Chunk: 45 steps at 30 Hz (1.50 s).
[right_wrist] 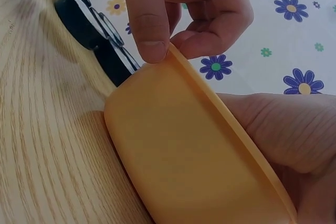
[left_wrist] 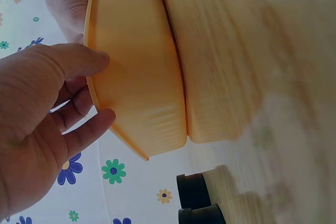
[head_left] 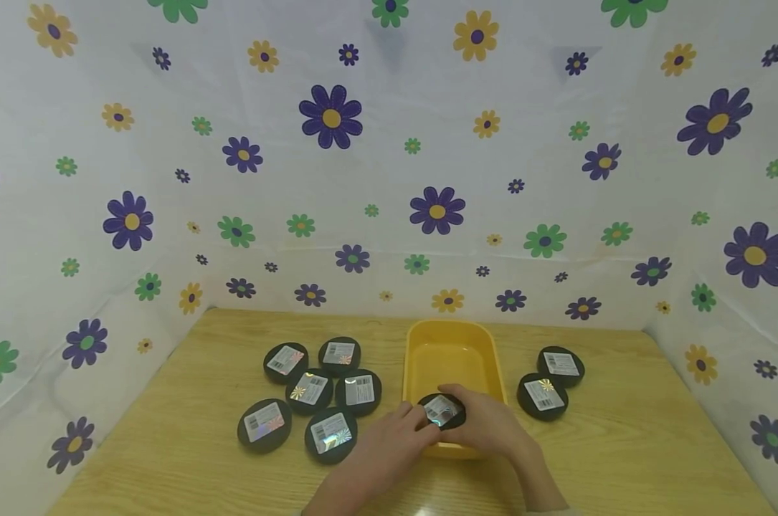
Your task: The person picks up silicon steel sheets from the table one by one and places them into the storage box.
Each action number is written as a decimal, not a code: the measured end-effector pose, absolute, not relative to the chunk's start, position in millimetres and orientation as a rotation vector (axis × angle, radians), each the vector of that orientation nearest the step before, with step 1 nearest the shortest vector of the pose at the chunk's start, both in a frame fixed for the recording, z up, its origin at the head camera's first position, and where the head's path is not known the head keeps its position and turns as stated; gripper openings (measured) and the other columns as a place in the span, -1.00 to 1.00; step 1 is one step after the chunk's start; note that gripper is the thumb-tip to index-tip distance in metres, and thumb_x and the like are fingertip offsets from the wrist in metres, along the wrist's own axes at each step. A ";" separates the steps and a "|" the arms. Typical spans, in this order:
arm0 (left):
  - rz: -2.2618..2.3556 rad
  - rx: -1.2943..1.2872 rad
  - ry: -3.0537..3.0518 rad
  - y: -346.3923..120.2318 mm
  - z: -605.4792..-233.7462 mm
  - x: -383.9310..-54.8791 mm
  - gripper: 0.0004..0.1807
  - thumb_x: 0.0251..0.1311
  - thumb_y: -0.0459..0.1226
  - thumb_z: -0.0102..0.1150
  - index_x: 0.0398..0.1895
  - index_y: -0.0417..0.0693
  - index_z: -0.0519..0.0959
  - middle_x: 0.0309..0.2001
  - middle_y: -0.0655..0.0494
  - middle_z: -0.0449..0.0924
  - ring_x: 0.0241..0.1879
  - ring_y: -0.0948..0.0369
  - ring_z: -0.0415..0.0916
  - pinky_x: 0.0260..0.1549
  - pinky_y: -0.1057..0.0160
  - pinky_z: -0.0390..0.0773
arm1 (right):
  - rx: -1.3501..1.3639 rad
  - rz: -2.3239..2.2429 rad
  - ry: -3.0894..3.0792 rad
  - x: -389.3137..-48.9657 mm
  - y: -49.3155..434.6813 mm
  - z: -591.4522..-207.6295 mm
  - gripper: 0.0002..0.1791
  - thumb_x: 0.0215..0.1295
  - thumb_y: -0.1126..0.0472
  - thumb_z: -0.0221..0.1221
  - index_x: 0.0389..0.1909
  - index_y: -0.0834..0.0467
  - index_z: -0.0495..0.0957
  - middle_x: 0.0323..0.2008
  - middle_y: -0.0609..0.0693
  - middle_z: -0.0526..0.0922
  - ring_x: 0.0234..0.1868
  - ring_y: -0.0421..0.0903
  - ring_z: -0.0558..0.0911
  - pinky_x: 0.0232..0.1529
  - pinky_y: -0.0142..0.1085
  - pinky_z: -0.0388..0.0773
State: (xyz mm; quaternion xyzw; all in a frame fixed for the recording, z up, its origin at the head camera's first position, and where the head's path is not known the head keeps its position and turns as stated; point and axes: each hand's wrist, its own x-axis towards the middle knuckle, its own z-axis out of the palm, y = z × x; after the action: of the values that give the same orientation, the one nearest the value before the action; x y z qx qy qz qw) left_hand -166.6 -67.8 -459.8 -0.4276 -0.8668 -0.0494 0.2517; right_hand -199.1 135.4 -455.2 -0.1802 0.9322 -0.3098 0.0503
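A yellow plastic tray rests on the wooden table. Over its near end is a flat black disc bearing a silvery-white barcode label. My right hand grips this disc from the right, fingers at its far edge. At the tray's near left corner, my left hand is close against the disc's left edge. In the left wrist view, the left thumb lies over the outer wall of the tray, with other fingers behind the rim. The right wrist view also shows this rim between left thumb and fingers; the disc is hidden there.
Several similar black discs lie label-up left of the tray. Two more discs touch each other on its right. White cloth printed with flowers encloses the table at the back and both sides.
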 end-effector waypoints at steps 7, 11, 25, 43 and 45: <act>-0.141 -1.168 -2.376 -69.2 -462.9 -168.2 -0.80 0.05 -0.26 0.40 -0.33 0.14 0.55 -0.34 0.23 0.42 -0.33 0.27 0.37 -0.40 0.45 0.40 | -0.586 -0.971 2.824 -202.4 134.4 -459.1 -0.17 -0.07 -0.16 0.49 0.23 0.13 0.51 0.06 0.05 0.66 -0.08 -0.06 0.61 -0.10 -0.07 0.52; -0.130 -1.166 -2.383 -69.5 -463.8 -168.3 -0.81 0.07 -0.25 0.39 -0.32 0.15 0.55 -0.33 0.23 0.42 -0.32 0.27 0.38 -0.40 0.44 0.41 | -0.608 -0.963 2.822 -203.4 134.1 -459.7 -0.18 -0.06 -0.14 0.49 0.23 0.13 0.51 0.05 0.05 0.67 -0.09 -0.06 0.61 -0.12 -0.07 0.52; -0.146 -1.156 -2.362 -67.9 -462.4 -170.4 -0.79 0.04 -0.19 0.43 -0.34 0.16 0.54 -0.34 0.24 0.43 -0.34 0.27 0.39 -0.44 0.43 0.40 | -0.693 -0.937 2.783 -208.9 136.4 -459.3 -0.18 -0.04 -0.08 0.49 0.27 0.13 0.48 0.03 0.07 0.66 -0.10 -0.04 0.61 -0.10 -0.06 0.54; -0.212 -1.189 -2.482 -69.3 -457.7 -165.4 -0.82 0.12 -0.23 0.37 -0.26 0.20 0.57 -0.26 0.24 0.45 -0.28 0.29 0.38 -0.37 0.48 0.41 | -0.720 -0.992 2.681 -208.8 138.6 -460.3 -0.21 0.03 0.03 0.48 0.29 0.18 0.44 0.15 0.10 0.60 -0.02 -0.04 0.56 0.05 0.03 0.51; -0.207 -1.196 -2.477 -69.2 -456.9 -166.1 -0.82 0.12 -0.24 0.36 -0.26 0.20 0.58 -0.27 0.25 0.44 -0.29 0.30 0.37 -0.37 0.49 0.40 | -0.725 -0.995 2.687 -209.2 139.4 -460.1 -0.23 0.05 0.03 0.46 0.28 0.20 0.45 0.13 0.10 0.61 -0.03 -0.05 0.57 0.03 0.01 0.52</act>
State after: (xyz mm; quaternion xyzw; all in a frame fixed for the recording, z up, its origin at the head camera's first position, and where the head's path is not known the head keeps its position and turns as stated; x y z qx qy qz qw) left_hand -166.1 -69.2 -456.9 -0.4255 -0.8816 -0.0737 0.1905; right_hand -209.2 139.4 -460.1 -0.2441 0.9052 -0.3354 0.0929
